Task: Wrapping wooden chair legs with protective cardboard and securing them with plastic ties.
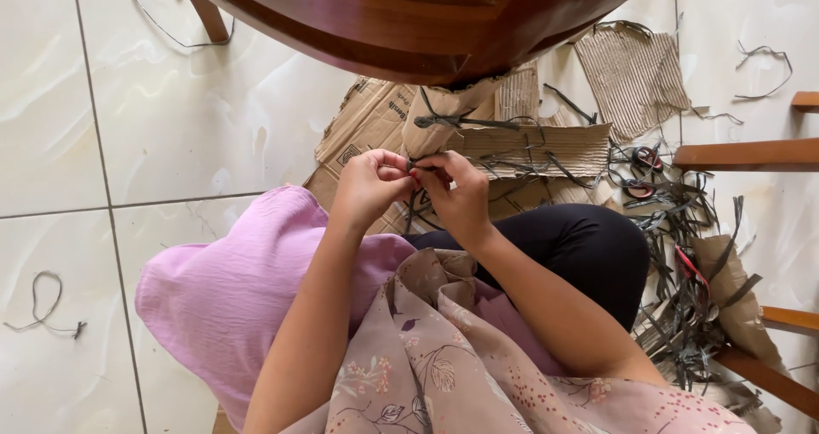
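Observation:
My left hand [368,185] and my right hand [456,193] meet in front of me, fingertips pinched together on thin dark strips [418,199] that hang down between them. The strips lead up to a tan paper-wrapped bundle [444,114] tied with a dark strip, which hangs from the edge of a wooden table [409,16]. I sit on the floor in pink and black trousers and a flowered scarf. What exactly sits between the fingertips is hidden by the fingers.
Torn cardboard sheets [367,123] lie on the white tiled floor [128,101]. A heap of dark strips [682,255] and scissors with red handles [641,171] lie at the right, beside wooden chair rungs [746,154]. Loose strips [47,306] lie at the left.

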